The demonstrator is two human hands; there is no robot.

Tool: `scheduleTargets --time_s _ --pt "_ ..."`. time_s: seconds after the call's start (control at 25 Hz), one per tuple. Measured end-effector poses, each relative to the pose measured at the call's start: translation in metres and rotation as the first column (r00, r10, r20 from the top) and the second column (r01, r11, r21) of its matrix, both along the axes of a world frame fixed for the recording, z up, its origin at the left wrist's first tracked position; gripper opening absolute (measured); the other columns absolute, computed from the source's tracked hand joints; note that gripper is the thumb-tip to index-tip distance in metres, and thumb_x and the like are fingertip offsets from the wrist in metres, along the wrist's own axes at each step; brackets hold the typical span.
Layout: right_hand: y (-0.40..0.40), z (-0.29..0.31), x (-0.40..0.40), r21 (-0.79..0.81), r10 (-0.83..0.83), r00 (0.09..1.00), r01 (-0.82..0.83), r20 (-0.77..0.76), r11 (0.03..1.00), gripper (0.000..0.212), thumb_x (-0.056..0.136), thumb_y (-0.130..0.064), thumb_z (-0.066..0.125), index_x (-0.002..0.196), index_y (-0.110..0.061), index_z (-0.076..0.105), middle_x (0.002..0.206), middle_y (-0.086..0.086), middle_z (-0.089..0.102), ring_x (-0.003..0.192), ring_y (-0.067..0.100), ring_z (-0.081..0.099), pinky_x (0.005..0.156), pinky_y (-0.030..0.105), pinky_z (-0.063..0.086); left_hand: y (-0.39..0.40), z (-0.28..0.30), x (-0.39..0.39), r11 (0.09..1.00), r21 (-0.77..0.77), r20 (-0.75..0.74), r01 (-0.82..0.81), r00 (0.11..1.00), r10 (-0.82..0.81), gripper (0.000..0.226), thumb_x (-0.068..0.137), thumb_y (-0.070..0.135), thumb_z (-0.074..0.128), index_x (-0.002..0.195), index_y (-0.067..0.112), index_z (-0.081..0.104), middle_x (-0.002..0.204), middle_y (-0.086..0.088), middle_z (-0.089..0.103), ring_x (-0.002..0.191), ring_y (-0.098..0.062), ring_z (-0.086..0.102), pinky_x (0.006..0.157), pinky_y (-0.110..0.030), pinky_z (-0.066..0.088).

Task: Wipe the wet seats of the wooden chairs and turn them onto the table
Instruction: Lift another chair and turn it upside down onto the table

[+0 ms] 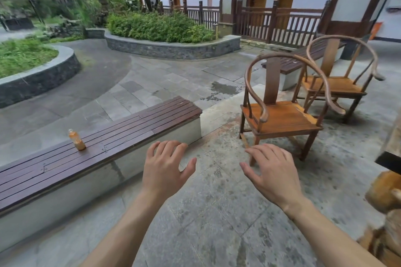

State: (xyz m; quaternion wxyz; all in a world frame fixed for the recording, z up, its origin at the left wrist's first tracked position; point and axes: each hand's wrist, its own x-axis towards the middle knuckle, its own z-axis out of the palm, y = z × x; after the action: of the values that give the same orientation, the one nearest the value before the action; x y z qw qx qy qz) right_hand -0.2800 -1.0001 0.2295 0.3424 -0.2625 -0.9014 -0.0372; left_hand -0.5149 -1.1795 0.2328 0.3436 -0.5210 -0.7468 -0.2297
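— Hands? Left hand [167,169] and right hand [272,172] out over the paving, fingers spread, holding nothing; no cloth in sight.

— Progress?

— None that I can judge. Near armchair [280,115] stands upright ahead of the right hand, well apart. Far armchair [338,84] behind it, upright too. Table not clearly in view.

— Anything else?

— Bottle [76,140] on the slatted bench [121,134], left.

The two chairs are wood: the nearer chair [280,115] has a glossy orange-brown seat and darker bent rails, and the farther chair [338,84] looks the same. The bench [112,136] has dark, matt wooden slats on a smooth pale base. The floor [217,201] is rough, mottled grey stone. The bottle [76,140] looks like clear plastic.
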Motion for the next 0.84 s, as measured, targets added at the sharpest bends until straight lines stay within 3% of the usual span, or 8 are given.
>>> scheduleTargets --time_s 0.48,0.84 --pt "0.191 0.013 -0.251 0.056 -0.041 0.997 0.044 -0.06 0.997 0.041 0.093 -0.053 0.051 0.114 -0.022 0.071 0.117 -0.003 0.07 0.117 0.022 0.062 0.094 0.044 0.045 0.213 0.007 -0.249 0.993 0.08 -0.024 0.085 0.996 -0.084 0.043 0.097 0.05 0.047 0.108 0.016 0.069 0.108 -0.002 0.07 0.102 -0.024 0.064 0.095 -0.044 0.047" --pt "0.354 0.013 -0.358 0.071 -0.102 0.994 0.105 -0.048 0.992 0.046 0.095 -0.055 0.046 0.116 -0.021 0.07 0.116 -0.002 0.07 0.116 0.023 0.061 0.096 0.043 0.042 0.382 0.004 -0.379 0.983 0.056 -0.042 0.172 0.985 -0.17 0.03 0.091 0.046 0.056 0.102 0.019 0.066 0.105 -0.002 0.069 0.102 -0.025 0.063 0.095 -0.044 0.044"
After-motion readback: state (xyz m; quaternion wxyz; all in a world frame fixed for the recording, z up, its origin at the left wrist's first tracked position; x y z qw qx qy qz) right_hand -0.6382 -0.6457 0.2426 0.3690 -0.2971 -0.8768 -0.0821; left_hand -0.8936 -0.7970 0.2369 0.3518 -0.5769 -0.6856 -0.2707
